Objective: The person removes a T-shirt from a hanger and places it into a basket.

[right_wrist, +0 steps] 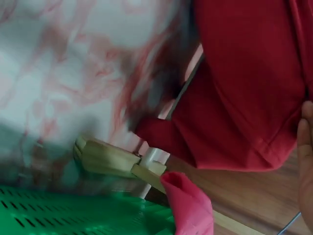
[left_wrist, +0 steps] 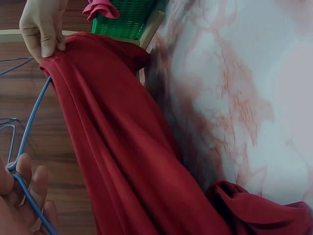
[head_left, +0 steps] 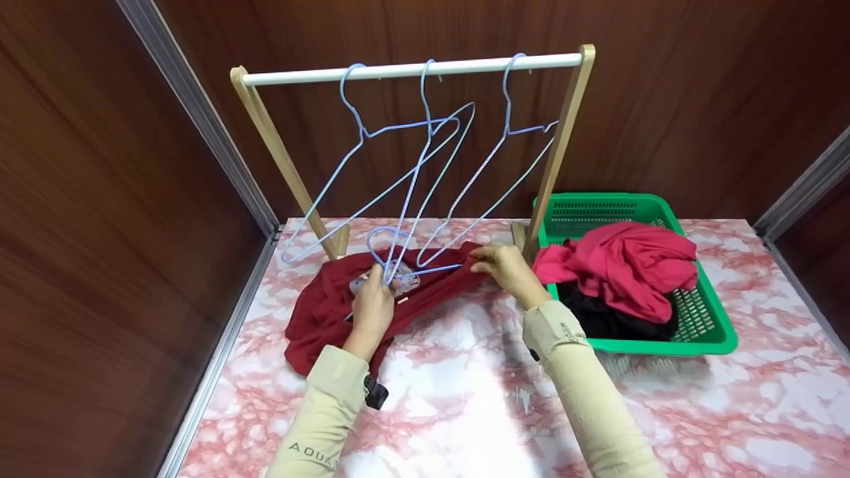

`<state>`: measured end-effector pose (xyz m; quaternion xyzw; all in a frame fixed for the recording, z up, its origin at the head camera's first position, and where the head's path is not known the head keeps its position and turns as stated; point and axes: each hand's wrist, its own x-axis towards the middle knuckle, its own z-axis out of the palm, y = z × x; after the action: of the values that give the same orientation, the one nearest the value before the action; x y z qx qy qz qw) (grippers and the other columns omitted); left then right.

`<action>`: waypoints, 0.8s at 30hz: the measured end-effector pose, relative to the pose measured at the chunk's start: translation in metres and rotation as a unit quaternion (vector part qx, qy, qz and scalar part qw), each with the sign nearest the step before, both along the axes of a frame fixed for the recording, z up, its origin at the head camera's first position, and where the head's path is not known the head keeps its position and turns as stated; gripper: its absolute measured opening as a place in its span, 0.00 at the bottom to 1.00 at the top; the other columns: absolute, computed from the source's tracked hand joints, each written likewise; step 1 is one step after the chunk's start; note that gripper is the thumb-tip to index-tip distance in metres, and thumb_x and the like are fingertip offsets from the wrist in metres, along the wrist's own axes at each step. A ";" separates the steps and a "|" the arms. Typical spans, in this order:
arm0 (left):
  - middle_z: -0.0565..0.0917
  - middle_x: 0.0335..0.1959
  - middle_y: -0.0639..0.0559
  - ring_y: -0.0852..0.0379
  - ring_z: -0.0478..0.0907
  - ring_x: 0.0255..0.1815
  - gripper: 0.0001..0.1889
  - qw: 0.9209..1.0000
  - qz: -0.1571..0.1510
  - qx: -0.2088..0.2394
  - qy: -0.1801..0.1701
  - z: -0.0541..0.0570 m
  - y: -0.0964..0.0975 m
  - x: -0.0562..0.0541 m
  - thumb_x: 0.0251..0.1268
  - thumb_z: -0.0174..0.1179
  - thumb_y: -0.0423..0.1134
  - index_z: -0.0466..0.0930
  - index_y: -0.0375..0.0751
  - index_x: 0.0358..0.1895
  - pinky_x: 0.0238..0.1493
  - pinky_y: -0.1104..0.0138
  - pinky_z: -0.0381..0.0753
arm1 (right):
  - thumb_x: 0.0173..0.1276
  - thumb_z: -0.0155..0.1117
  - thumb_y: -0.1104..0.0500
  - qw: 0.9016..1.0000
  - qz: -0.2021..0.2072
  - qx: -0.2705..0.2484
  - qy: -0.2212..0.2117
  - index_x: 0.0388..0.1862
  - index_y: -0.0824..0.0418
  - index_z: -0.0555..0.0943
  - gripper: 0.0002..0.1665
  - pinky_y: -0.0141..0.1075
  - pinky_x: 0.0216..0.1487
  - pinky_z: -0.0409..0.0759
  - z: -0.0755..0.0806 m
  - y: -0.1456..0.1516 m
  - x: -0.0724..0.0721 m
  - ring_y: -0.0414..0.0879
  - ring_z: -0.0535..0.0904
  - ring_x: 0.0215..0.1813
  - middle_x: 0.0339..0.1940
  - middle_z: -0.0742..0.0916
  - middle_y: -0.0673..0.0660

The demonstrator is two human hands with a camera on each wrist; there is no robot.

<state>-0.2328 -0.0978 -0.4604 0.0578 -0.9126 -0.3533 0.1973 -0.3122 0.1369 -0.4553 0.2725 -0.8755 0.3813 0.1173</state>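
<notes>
My left hand [head_left: 372, 311] grips a blue wire hanger [head_left: 435, 270] near the base of its hook. One arm of this hanger runs under the edge of a dark red garment [head_left: 312, 309], as the left wrist view also shows. With thumb and fingers my right hand [head_left: 508, 269] pinches that garment's upper edge near the hanger's end, holding this side raised. The rest of the cloth [left_wrist: 117, 137] hangs in folds and partly lies on the table. A pale patterned patch shows inside the garment behind my left hand. The right wrist view catches only part of my right hand [right_wrist: 305, 142].
Several blue wire hangers [head_left: 323, 189] hang from the white bar [head_left: 465, 66] of a wooden-legged rack, just above my hands. Right of it stands a green basket [head_left: 720, 325] with a pink garment [head_left: 627, 265] and black cloth [head_left: 584, 315]. The tabletop [head_left: 478, 398] is marble-patterned.
</notes>
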 end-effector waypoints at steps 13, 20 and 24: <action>0.83 0.31 0.39 0.35 0.80 0.36 0.03 1.000 -0.004 -0.024 -0.005 0.002 -0.002 -0.001 0.70 0.45 0.33 0.67 0.38 0.36 0.35 0.45 0.77 | 0.63 0.63 0.64 0.991 -0.136 0.000 -0.002 0.33 0.68 0.79 0.06 0.53 0.51 0.77 -0.003 0.006 0.000 0.62 0.81 0.49 0.43 0.85 0.66; 0.82 0.31 0.36 0.32 0.78 0.38 0.04 1.000 0.005 -0.026 0.009 -0.002 -0.003 -0.004 0.62 0.51 0.29 0.67 0.39 0.37 0.34 0.42 0.77 | 0.67 0.59 0.64 0.975 -0.207 -0.035 -0.067 0.39 0.65 0.75 0.05 0.56 0.46 0.76 -0.007 0.010 0.003 0.64 0.82 0.46 0.40 0.87 0.69; 0.82 0.30 0.35 0.33 0.79 0.36 0.04 1.000 0.008 -0.005 0.008 -0.004 -0.005 -0.004 0.61 0.50 0.28 0.68 0.39 0.36 0.33 0.42 0.76 | 0.67 0.57 0.66 0.968 -0.225 -0.071 -0.082 0.38 0.68 0.74 0.05 0.54 0.47 0.75 -0.010 0.011 0.002 0.64 0.81 0.46 0.39 0.86 0.71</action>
<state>-0.2372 -0.1030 -0.4643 0.0613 -0.9124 -0.3471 0.2081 -0.3099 0.1479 -0.4656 0.0274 -0.8918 0.4268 0.1473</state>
